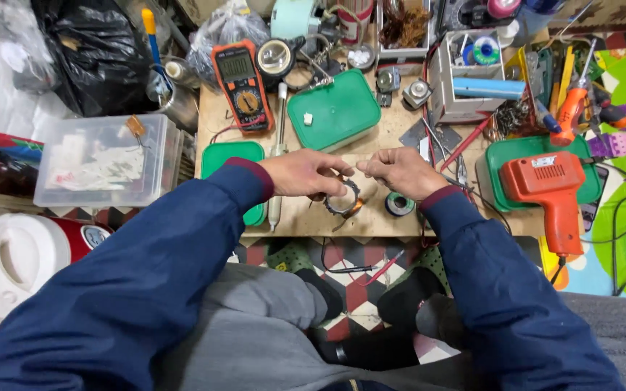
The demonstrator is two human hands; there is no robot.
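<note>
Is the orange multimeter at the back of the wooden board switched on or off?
Cannot tell. The orange multimeter lies flat, face up; its grey display shows no readable digits at this size, and its dial position is unclear.

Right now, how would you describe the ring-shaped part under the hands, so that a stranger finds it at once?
Find the small wooden board in the middle, between the orange drill-shaped tool and the green lids. At its near edge, just below the left hand and right hand, lies the ring-shaped part. Unlike the small solder spool beside it, it is larger, with copper windings.
</note>
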